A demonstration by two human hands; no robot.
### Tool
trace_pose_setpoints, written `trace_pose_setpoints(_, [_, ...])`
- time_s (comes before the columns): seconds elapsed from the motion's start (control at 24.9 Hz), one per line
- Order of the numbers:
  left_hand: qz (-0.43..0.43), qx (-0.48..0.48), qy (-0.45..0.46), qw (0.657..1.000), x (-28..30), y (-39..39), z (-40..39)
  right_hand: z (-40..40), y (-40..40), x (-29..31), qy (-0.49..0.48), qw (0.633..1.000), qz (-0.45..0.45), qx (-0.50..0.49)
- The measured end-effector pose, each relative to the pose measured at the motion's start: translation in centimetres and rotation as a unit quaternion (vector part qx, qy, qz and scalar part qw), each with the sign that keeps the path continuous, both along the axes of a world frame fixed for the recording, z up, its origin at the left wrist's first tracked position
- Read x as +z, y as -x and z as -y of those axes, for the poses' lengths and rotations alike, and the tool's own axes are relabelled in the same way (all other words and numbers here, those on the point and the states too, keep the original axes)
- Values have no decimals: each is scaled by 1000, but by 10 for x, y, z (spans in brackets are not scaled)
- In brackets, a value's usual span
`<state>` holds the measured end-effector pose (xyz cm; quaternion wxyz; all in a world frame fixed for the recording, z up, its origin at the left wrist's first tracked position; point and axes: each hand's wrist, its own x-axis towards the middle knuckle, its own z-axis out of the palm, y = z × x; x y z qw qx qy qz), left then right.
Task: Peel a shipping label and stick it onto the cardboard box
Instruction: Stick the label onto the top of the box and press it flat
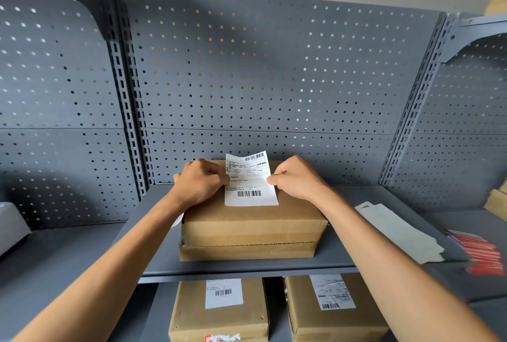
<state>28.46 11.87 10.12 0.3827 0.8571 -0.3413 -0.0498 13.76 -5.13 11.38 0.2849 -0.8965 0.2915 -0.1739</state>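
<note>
head view: the label [250,180] lies on the box [253,221] top, its 12 o'clock end curling up. left hand [199,181] and right hand [297,177] pinch its side edges. uneven pressing could trap wrinkles or skew it.

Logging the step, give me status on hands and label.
Left hand and right hand pinch the label by its sides. Near edge on the box, far end lifted. Nothing in the way.

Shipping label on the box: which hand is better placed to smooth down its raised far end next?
Probably the right hand: it pinches the shipping label nearer the lifted end; the left hand sits lower.
</note>
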Motion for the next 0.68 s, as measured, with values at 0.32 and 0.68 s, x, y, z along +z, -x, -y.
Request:
trace_pose_setpoints(0.32, [39,-4,-7,999,-4,-3,2,-6,1,-1,26,1000,-4,-6])
trace_pose_setpoints(0.68, [137,1,-33,990,-4,1,4,-13,3,3,60,998,-36,8])
